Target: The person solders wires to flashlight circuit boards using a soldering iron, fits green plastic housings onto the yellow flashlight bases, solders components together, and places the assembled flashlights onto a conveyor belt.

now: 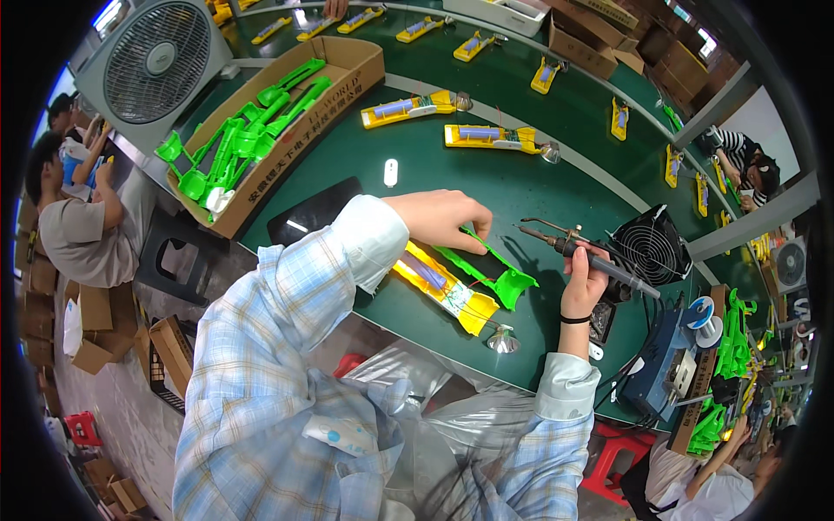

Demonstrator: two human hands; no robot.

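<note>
My left hand (pixel 445 220) pinches the upper end of a green plastic housing half (pixel 502 280), which lies at an angle beside a yellow flashlight half (pixel 473 311). The yellow half holds a purple cylindrical battery (pixel 426 272) and a small circuit board. A silvery reflector lamp (pixel 503 339) lies at its lower end, joined by thin wires. In my right hand (pixel 584 285) is a soldering iron (pixel 560 243) with a thin metal feed tube along it. Its tip points left, above the table and apart from the housing.
At the left stands a cardboard box (pixel 300 143) of green housings, beside a large grey fan (pixel 152 65). A small black fan (pixel 650 247) and a blue soldering station (pixel 665 369) with a solder spool (pixel 705 323) are at the right. Yellow assemblies (pixel 491 136) line the green table.
</note>
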